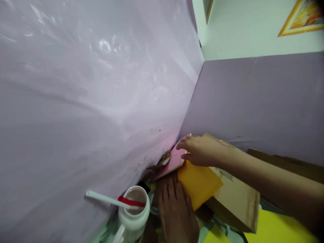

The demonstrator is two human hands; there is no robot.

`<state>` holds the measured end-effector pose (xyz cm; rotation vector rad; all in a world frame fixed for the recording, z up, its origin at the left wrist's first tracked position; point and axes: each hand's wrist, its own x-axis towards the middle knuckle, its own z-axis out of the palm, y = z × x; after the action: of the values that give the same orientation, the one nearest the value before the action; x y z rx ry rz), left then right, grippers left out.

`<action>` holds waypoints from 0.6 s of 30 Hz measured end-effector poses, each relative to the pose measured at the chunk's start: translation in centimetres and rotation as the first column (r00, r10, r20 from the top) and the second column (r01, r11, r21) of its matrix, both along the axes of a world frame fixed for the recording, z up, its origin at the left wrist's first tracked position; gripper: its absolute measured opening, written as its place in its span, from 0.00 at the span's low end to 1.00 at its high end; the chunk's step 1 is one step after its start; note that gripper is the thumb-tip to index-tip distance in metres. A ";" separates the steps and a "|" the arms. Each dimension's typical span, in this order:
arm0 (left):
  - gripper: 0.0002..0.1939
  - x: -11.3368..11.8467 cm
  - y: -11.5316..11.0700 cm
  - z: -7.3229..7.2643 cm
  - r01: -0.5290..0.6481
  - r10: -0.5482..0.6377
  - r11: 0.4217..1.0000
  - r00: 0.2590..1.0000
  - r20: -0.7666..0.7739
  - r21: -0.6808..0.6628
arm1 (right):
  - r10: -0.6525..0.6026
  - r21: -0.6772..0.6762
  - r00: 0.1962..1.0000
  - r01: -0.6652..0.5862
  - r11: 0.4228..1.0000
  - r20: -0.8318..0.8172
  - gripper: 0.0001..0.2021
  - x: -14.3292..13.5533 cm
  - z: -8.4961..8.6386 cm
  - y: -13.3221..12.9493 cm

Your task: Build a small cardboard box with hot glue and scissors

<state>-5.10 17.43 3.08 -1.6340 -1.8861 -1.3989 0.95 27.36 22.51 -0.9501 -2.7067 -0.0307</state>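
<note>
My right hand reaches in from the right, fingers and thumb apart, over the edge of a flat pink board or book that leans in the corner. Whether the fingertips press on it cannot be made out. Just below that hand lies an orange-yellow envelope or sheet, slanting against a brown cardboard box. My left hand rests palm down with its fingers stretched out, at the envelope's left edge and over a brown cardboard surface. Neither hand visibly grips anything.
A white mug stands left of my left hand, holding a white and red stick-like item. Lilac plastic-covered walls meet in the corner. Torn brown cardboard sits by the pink piece. Bright yellow sheets lie at lower right.
</note>
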 end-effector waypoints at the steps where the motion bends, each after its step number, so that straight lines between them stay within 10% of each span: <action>1: 0.19 0.0 0.2 -0.4 -0.015 0.015 0.999 1.000 0.004 0.037 | 0.032 -0.047 0.995 -0.028 0.999 0.092 0.08 -2.0 -0.3 1.3; 6: 0.17 -0.6 0.7 -0.8 -0.008 0.004 0.995 0.999 0.040 0.100 | 0.098 -0.122 0.969 -0.071 0.990 0.229 0.16 -8.2 -5.0 3.2; 10: 0.18 -1.2 0.6 -0.1 0.020 -0.027 0.995 0.997 0.072 0.096 | 0.093 -0.033 0.775 -0.093 0.995 0.625 0.13 -11.0 -7.9 1.6; 18: 0.16 -1.3 0.6 0.3 0.044 -0.054 0.996 0.991 0.126 0.078 | 0.281 -0.055 0.659 -0.341 0.938 0.697 0.07 -12.0 -8.9 0.8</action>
<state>-6.42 18.01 3.40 -1.5998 -1.8479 -1.6107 -11.03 28.17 13.56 -0.4731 -3.4971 -0.5374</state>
